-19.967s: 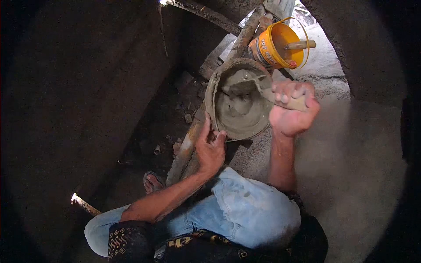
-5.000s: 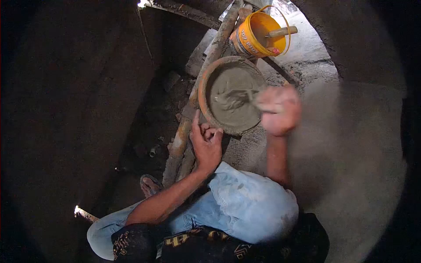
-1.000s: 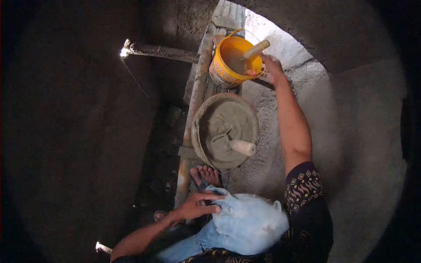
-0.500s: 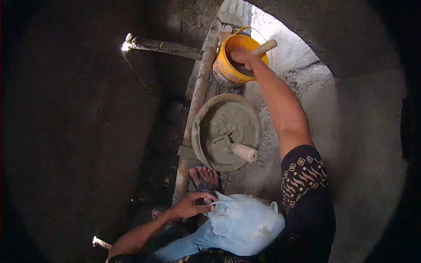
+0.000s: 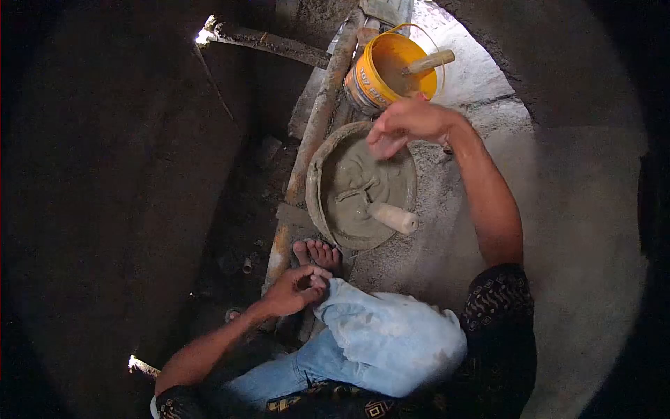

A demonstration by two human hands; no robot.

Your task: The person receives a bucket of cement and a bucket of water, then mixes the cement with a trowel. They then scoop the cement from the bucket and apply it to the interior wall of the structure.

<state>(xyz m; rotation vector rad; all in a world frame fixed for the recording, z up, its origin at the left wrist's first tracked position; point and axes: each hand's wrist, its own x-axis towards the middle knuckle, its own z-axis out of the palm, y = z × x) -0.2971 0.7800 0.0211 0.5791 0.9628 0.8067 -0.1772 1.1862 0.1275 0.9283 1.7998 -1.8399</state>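
Note:
My right hand (image 5: 412, 126) hangs over the far right part of a round basin (image 5: 314, 188) of wet grey mortar (image 5: 356, 167). Its fingers droop loosely downward, slightly blurred, with nothing seen in them. A trowel with a pale wooden handle (image 5: 393, 218) lies in the mortar, its blade partly sunk. Just beyond my hand stands a yellow bucket (image 5: 370, 80), with a wooden-handled tool (image 5: 429, 62) leaning inside it. My left hand (image 5: 293, 290) is at the knee of my light blue trousers (image 5: 391, 335), thumb and fingertips brought together; what they pinch, if anything, is hidden.
The basin and bucket stand along a ledge edged by a pole (image 5: 314, 153). To the left is a dark drop with a crossing pole (image 5: 272, 43). My bare foot (image 5: 317, 256) rests near the basin. A curved grey wall (image 5: 586, 209) rises on the right.
My right hand has come out of the yellow bucket and moved toward me over the mortar basin. My left hand stays at the knee. The view has shifted slightly.

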